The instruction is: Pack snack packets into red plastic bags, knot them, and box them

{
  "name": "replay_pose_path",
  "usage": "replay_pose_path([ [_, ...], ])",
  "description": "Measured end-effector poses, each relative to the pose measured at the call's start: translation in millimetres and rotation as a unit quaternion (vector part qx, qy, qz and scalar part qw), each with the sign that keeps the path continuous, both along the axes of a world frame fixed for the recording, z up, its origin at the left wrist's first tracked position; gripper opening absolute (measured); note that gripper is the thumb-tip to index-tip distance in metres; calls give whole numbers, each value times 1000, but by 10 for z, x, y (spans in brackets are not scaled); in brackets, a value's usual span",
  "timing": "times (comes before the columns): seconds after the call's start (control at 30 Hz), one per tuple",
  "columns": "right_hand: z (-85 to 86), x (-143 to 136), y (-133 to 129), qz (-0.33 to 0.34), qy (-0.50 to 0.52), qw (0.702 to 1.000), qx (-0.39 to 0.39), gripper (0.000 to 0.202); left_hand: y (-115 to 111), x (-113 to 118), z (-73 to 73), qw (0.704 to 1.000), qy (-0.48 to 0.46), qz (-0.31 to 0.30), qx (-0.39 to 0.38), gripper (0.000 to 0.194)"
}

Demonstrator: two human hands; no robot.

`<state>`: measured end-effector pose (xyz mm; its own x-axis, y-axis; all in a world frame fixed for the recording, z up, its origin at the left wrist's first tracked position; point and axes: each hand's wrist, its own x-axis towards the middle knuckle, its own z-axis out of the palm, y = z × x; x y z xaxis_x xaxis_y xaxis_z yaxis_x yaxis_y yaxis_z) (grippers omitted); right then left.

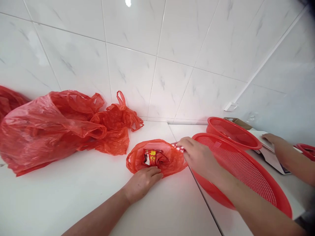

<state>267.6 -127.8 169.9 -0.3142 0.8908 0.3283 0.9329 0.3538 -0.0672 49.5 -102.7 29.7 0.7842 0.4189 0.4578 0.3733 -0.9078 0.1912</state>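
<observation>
An open red plastic bag (pixel 173 161) lies on the white table, with red printed packets (pixel 153 157) inside it. At the bag's near rim, my left hand (pixel 144 182) has its fingers closed on the edge. My right hand (pixel 197 154) is at the bag's right side, its fingers closed around a red item with white dots (pixel 179 147); what that item is cannot be made out. A large red mesh basket (pixel 236 170) stands just right of the bag, partly behind my right forearm.
Crumpled red plastic bags (pixel 49 127) lie at the left along the tiled wall (pixel 133 72). A second red basket (pixel 233 132) stands behind the large one. At the far right, another person's hand (pixel 273 139) is over a white device (pixel 273 159).
</observation>
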Motion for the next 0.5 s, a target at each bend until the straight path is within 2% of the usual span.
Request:
replay_pose_path([
  [0.1,-270,-195,119,26,-26,998,-43,38,3,0,-10,1000,0,-1,3,28],
  [0.23,-559,-174,167,45,-15,993,-106,49,9,-10,3,1000,-19,-8,-4,29],
  [0.5,-810,177,-120,-16,-15,979,-202,46,-11,3,16,999,-36,-5,1,29],
])
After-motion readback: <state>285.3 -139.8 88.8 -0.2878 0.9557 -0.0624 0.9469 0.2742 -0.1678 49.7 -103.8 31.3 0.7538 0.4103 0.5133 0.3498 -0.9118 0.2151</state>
